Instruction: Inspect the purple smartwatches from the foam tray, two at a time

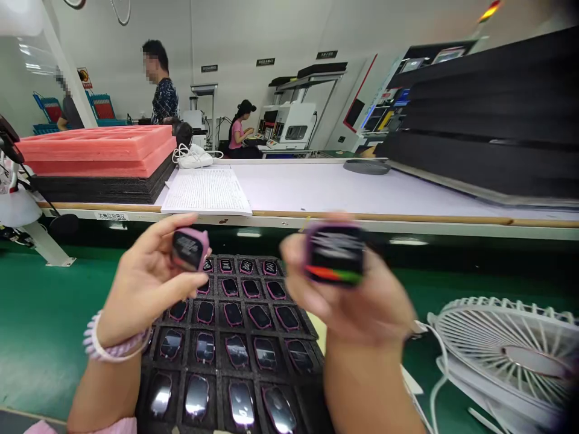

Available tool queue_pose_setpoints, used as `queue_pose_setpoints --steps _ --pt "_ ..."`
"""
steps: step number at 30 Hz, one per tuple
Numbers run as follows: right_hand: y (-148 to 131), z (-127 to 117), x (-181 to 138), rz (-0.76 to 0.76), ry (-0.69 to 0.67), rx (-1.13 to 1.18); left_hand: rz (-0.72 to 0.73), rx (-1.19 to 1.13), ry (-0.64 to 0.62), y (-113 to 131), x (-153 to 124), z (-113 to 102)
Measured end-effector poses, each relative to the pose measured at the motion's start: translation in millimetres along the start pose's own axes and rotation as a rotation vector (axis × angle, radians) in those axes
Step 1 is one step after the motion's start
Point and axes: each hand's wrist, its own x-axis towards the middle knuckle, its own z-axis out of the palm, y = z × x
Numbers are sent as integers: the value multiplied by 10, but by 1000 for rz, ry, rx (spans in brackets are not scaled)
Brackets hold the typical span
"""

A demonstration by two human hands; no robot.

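My left hand (136, 283) grips a small smartwatch body (188, 248) with a purple case between thumb and fingers. Its dark screen faces me and shows faint text. To the right, my right hand (375, 301), smeared by motion, holds another smartwatch body (335, 250). This one has a lit screen with white lines and a red-to-green band along the bottom. Both watches are held above a black foam tray (312, 395) on the green bench. Rows of purple-rimmed watch bodies (233, 314) lie face up in its compartments; a few far ones show lit text.
A white fan (506, 346) with a cable stands right of the tray. On the raised shelf (294, 190) are pink foam trays (90, 147), printed sheets (205, 191) and a black tray stack (488, 120). A lamp base (54, 244) is at left. Other people are in the background.
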Motion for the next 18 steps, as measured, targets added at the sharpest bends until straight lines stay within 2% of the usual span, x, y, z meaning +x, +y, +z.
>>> queue_pose_setpoints --steps 3,7,10,18 --pt "158 86 249 35 -37 210 -89 -19 89 -293 155 114" --pt "368 120 467 87 -40 360 -172 -58 108 -575 298 163" --pt "432 121 498 63 -14 344 -202 -59 111 -635 329 191" --pt "419 145 490 -8 25 269 -165 -65 59 -637 310 261"
